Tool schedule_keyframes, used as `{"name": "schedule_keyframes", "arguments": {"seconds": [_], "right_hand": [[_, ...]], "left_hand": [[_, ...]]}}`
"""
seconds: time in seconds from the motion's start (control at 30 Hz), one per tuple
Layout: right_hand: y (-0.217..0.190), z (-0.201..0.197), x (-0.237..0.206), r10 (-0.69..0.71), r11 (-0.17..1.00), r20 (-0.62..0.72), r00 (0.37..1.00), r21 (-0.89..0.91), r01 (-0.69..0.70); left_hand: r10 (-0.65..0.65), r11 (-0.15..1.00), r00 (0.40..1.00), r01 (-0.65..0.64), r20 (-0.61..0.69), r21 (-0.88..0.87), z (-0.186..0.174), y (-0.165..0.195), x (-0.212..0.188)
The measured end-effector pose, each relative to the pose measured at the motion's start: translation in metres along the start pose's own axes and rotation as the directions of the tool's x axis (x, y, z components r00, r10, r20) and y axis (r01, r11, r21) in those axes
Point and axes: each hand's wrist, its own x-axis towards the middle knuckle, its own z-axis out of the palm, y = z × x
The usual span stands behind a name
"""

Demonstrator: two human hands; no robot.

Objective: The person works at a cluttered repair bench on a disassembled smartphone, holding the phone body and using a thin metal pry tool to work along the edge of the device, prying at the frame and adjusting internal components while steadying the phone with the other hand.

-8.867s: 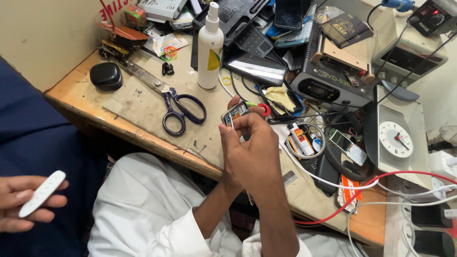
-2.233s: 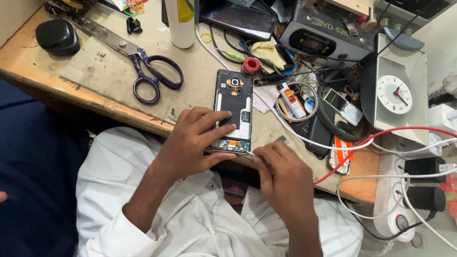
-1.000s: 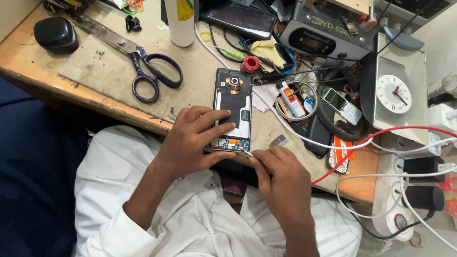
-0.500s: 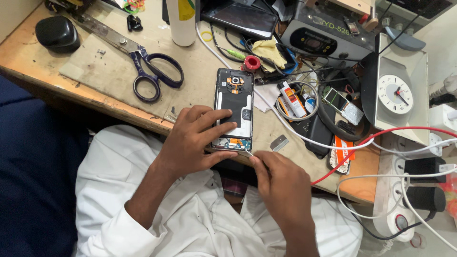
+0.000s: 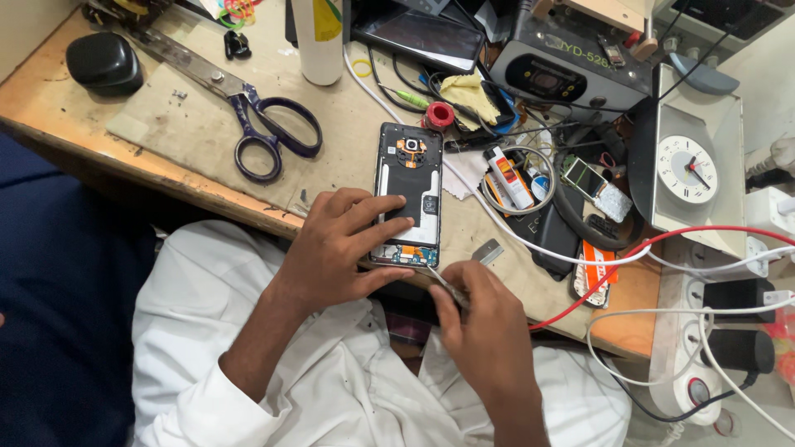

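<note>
The phone (image 5: 407,194) lies open, its back cover off, at the near edge of the tabletop (image 5: 348,116); the left hand (image 5: 335,248) presses it flat, with spread fingers over its lower half, so this hand holds the phone down and does not grip it all around; the right hand (image 5: 489,327) is closed on a thin metal tool (image 5: 439,279), whose tip touches the bottom end of the phone, near the small orange and blue parts there.

What can go wrong, in my judgement: the tip can slip on the board and scratch or tear a thin flex part, because the bottom end is crowded; if the left hand relaxes, the phone can slide off the near edge into the lap, since it sits just at that edge; the white cable (image 5: 530,240) and the red cable (image 5: 629,257) run near the right hand, and a wrist can catch them and pull other things; the scissors (image 5: 265,136) lie well apart to the far left and are no danger.

Compared with the frame of about two seconds ago, the phone has almost the same place and the left hand presses it in the same way; the right hand is now slightly nearer to the bottom end and the tool shows more clearly; in the oldest frame the phone was held up in both hands, above the tabletop.
</note>
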Motion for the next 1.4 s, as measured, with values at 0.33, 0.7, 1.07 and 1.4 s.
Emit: {"name": "schedule_keyframes", "arguments": {"seconds": [0.33,0.7,1.07,1.4], "right_hand": [[-0.0008,-0.0024,0.0035,-0.013,0.995,-0.027,1.000,-0.101,0.010],[-0.0001,-0.0006,0.0015,0.024,0.988,-0.005,1.000,-0.155,-0.025],[0.0049,-0.0024,-0.0002,-0.109,0.973,-0.066,0.992,-0.211,0.092],[0.0023,-0.0006,0.0006,-0.008,0.999,-0.010,1.000,-0.039,0.007]], "left_hand": [[-0.009,1.000,1.000,0.009,0.004,0.009,-0.0003,0.0010,0.0007],[-0.010,1.000,1.000,0.010,-0.008,0.007,0.0005,0.0012,0.0005],[0.011,1.000,1.000,-0.011,-0.026,0.009,-0.0005,0.0007,-0.0004],[0.022,0.999,1.000,-0.021,-0.021,0.041,0.0011,0.0013,-0.0004]]}}
